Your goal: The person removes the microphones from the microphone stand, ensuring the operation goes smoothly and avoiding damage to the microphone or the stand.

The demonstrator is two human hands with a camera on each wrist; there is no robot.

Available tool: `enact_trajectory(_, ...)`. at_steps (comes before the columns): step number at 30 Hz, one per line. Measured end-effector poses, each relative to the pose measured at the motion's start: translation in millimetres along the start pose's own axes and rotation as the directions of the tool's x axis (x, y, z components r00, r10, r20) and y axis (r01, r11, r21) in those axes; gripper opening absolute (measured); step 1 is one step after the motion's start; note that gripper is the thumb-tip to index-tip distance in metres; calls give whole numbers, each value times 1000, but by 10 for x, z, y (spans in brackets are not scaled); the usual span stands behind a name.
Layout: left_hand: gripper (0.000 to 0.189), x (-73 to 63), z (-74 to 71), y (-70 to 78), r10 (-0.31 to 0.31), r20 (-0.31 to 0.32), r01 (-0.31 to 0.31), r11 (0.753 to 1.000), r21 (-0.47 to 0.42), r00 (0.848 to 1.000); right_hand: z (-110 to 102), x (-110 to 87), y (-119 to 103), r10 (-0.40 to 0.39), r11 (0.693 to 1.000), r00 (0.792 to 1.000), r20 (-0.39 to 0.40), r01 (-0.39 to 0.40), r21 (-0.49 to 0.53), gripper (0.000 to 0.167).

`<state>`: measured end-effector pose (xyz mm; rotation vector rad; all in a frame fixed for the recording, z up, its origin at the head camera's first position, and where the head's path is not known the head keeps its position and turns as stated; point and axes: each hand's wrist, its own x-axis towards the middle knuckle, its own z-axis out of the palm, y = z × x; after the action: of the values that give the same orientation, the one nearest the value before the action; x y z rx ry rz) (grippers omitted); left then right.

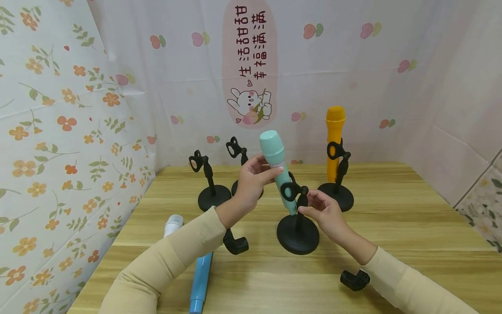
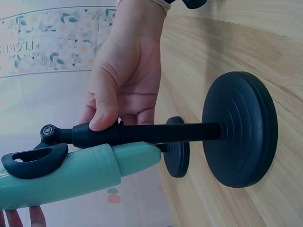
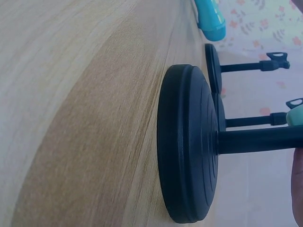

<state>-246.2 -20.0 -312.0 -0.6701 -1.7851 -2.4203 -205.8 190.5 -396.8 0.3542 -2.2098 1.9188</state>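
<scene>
In the head view, my left hand [image 1: 251,179] pinches a mint-green microphone [image 1: 272,148] below its head. The microphone tilts, head up, and its lower body lies against the clip [image 1: 291,190] of a black stand [image 1: 298,235]. Whether it sits inside the clip I cannot tell. My right hand [image 1: 325,213] grips the stand's post, thumb in front. From the left wrist, the right thumb presses the post's collar [image 2: 97,134], beside the microphone's tail [image 2: 137,158]. The stand's round base [image 3: 187,146] shows in the right wrist view, resting on the wooden table.
An orange microphone [image 1: 335,126] stands upright at another stand [image 1: 342,196], back right. Two bare stands, one with its base [image 1: 213,198] further left, are behind my left hand. A white microphone [image 1: 174,223] and a blue one [image 1: 201,279] lie at the left. Patterned cloth surrounds the table.
</scene>
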Motion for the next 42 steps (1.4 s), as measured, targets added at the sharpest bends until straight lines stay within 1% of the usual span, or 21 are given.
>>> enact_trajectory(8, 38, 3, -7, 7, -4, -2, 4, 1000, -9, 1000, 3, -6, -26, 6, 1000, 1000, 0, -6, 0, 31)
enact_trajectory(19, 38, 3, -6, 22, -25, -13, 24, 1000, -11, 1000, 0, -3, -31, 13, 1000, 1000, 5, -13, -10, 30)
enact_trajectory(35, 38, -9, -10, 57, -11, -16, 10, 999, -32, 1000, -2, -6, -37, 30, 999, 1000, 3, -30, -14, 32)
enact_trajectory(42, 35, -10, -21, 66, -29, -38, 27, 999, -44, 999, -5, -6, -29, 35, 999, 999, 2, -35, -5, 32)
